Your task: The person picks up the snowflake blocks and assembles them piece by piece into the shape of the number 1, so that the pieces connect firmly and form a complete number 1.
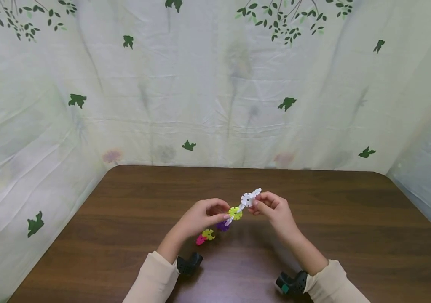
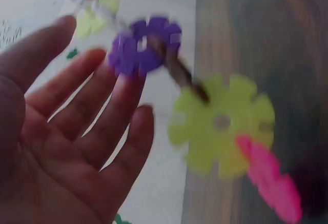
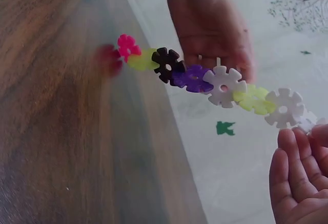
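A chain of interlocking snowflake discs slants through the air between both hands. My right hand [image 1: 277, 212] pinches its upper end at the white disc [image 1: 247, 199]. From there it runs through a yellow disc [image 3: 254, 99], another white disc [image 3: 224, 86], a purple disc [image 3: 193, 78], a dark brown disc [image 3: 168, 66] and a second yellow disc [image 2: 222, 124] to a pink disc [image 3: 128, 47]. My left hand [image 1: 204, 216] is beside the middle of the chain, its thumb held apart from loosely bent fingers. In the left wrist view, the purple disc overlaps its fingertips.
Below the hands lies a brown wooden table [image 1: 143, 185]. A pale curtain [image 1: 207, 92] with green leaf prints hangs behind it and along both sides. Each wrist carries a black camera mount, such as the left one [image 1: 189, 264]. A blurred reddish shape [image 3: 108, 60] shows beside the pink disc.
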### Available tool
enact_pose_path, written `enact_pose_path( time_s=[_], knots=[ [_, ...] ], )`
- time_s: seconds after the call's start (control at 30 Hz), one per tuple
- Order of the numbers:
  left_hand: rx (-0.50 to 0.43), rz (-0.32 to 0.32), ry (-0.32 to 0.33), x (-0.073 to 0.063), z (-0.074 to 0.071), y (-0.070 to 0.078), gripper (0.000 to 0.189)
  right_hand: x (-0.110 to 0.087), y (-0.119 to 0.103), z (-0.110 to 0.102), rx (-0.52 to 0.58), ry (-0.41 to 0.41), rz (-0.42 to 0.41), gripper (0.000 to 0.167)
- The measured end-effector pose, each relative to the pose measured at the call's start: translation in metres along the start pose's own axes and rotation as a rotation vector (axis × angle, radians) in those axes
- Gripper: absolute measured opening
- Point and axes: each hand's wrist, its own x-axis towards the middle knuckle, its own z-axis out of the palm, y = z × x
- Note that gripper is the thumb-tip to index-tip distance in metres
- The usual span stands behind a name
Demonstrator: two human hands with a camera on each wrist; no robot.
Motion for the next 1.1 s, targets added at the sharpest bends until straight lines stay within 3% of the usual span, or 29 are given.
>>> enact_pose_path(
  time_s=[0.1, 0.23, 0.57, 0.87, 1.1],
  knots=[
    [-0.035, -0.017, -0.064, -0.001, -0.005, -0.006, 0.018, 0.001, 0.000, -0.002, 0.004, 0.012, 0.005, 0.022],
    [-0.042, -0.038, -0.099, -0.003, -0.007, -0.005, 0.011, 0.003, 0.001, -0.004, 0.006, 0.019, 0.010, 0.022],
    [-0.020, -0.024, -0.056, -0.008, 0.001, 0.034, 0.005, 0.004, -0.006, -0.010, 0.003, 0.062, -0.014, 0.021],
    [-0.195, 0.007, -0.015, -0.002, 0.029, 0.044, 0.008, 0.007, -0.017, -0.019, -0.002, 0.122, -0.085, 0.021],
    [-0.407, -0.064, 0.014, 0.000, 0.054, 0.050, 0.011, 0.008, -0.013, -0.020, 0.014, 0.096, -0.093, 0.025]
  ],
)
